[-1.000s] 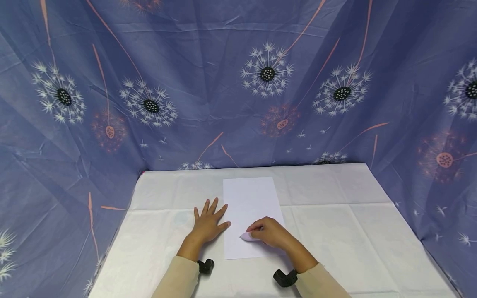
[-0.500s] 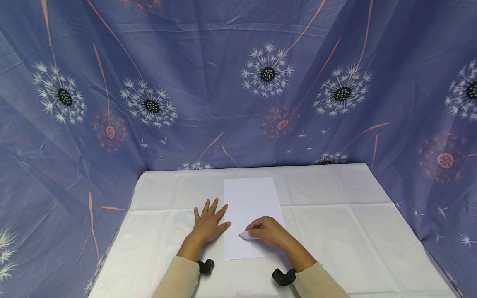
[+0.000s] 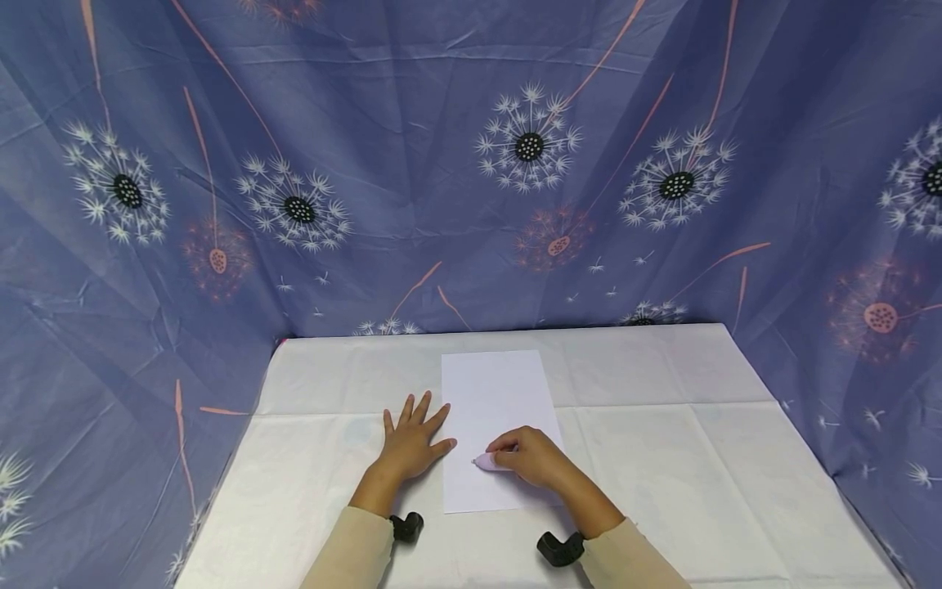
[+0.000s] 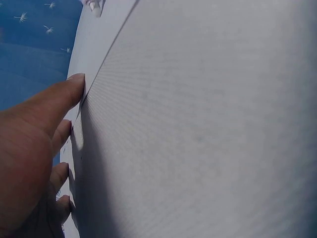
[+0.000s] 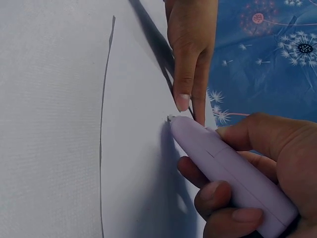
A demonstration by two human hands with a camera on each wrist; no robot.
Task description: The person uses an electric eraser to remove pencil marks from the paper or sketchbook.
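Note:
A white sheet of paper (image 3: 491, 384) lies on the table. My left hand (image 3: 409, 448) rests with spread fingers at the sheet's left edge, the thumb and index fingertip touching it. In my right hand (image 3: 536, 460) is a thick lilac pen-shaped tool (image 5: 228, 171), gripped between thumb and curled fingers. Its small metal tip (image 5: 171, 118) points left, at or just above the paper; I cannot tell if it touches. The right wrist view shows the left hand (image 5: 190, 44) beyond the tip. In the left wrist view the left thumb (image 4: 59, 99) lies along the paper's edge.
A white cloth (image 3: 662, 458) with fold creases covers the table. Blue dandelion-print curtains (image 3: 412, 164) hang behind and at both sides. Black wrist mounts (image 3: 561, 548) sit at the cuffs of the beige sleeves (image 3: 633, 556).
The lilac tool's tip has shifted very slightly toward the far side of the sheet, along with my right hand. My left hand and the paper stay in place.

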